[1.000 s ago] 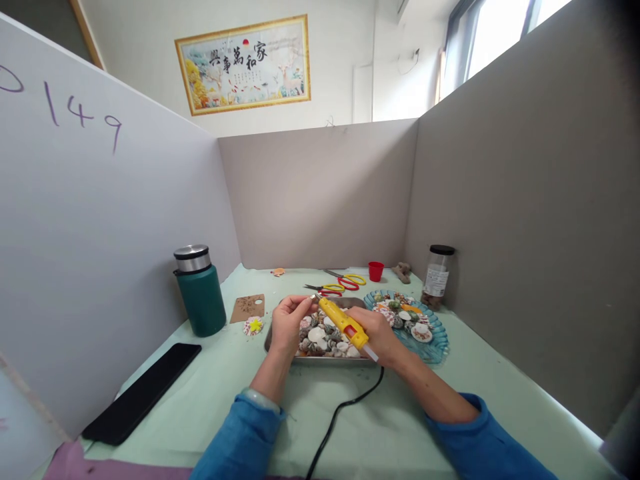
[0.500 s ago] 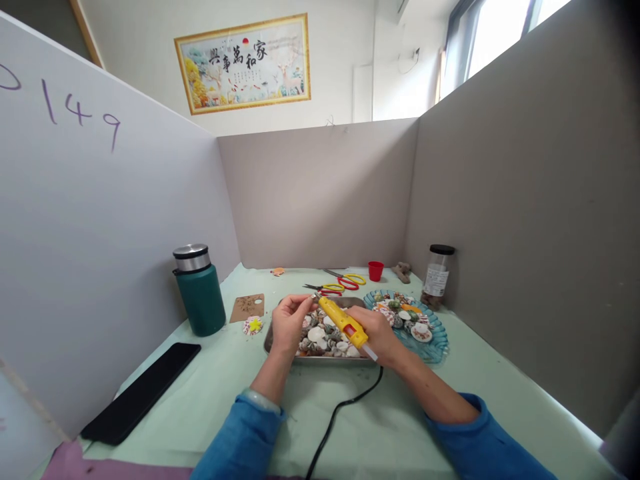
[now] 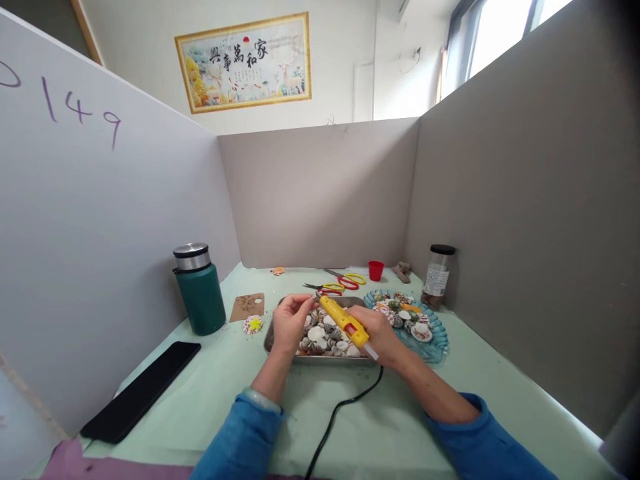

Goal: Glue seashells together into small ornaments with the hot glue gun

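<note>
My right hand (image 3: 380,333) grips a yellow glue gun (image 3: 344,321), whose nozzle points up and left at my left hand's fingertips. My left hand (image 3: 290,323) pinches something small that I cannot make out, right at the nozzle tip. Both hands hover over a metal tray (image 3: 270,338) filled with several shells and pebbles. The gun's black cord (image 3: 336,415) trails toward me across the pale green table.
A blue glass plate (image 3: 436,333) of shells sits right of the tray. Scissors (image 3: 345,280), a red cup (image 3: 376,270) and a jar (image 3: 436,275) stand behind. At the left are a green flask (image 3: 199,288), a brown card (image 3: 248,307), a decorated shell (image 3: 253,325) and a black phone (image 3: 140,389). Partition walls enclose three sides.
Almost nothing moved; the glue gun and my left fingers shifted slightly at the tray.
</note>
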Demonstrator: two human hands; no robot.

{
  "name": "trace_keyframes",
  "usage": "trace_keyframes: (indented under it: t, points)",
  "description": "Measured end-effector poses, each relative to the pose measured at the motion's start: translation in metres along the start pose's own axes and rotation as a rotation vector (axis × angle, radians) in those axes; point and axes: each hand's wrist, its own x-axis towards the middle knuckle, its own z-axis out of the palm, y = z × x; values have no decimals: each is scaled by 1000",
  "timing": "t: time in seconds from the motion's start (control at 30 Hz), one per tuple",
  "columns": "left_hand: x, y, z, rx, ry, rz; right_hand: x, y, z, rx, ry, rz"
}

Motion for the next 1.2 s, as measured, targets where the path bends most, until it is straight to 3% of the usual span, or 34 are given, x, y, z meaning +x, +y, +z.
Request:
trace_keyframes:
  t: [0.23,0.47,0.57,0.73,1.0,1.2]
  points:
    - [2,-6,-4,99,-8,132,0,2,-2,0,29,25]
    - [-3,-4,-9,487,-50,498,1,1,-1,27,-17,11]
    - [-4,-3,-9,538,-42,557,1,2,-1,9,-32,27]
    - [-3,-3,-8,452,-2,445,1,1,-3,10,22,42]
    - [0,-4,-1,112,17,51,3,-6,-4,-5,1,40]
    - [0,-1,1,35,37,-5,2,-6,-3,-12,-21,29]
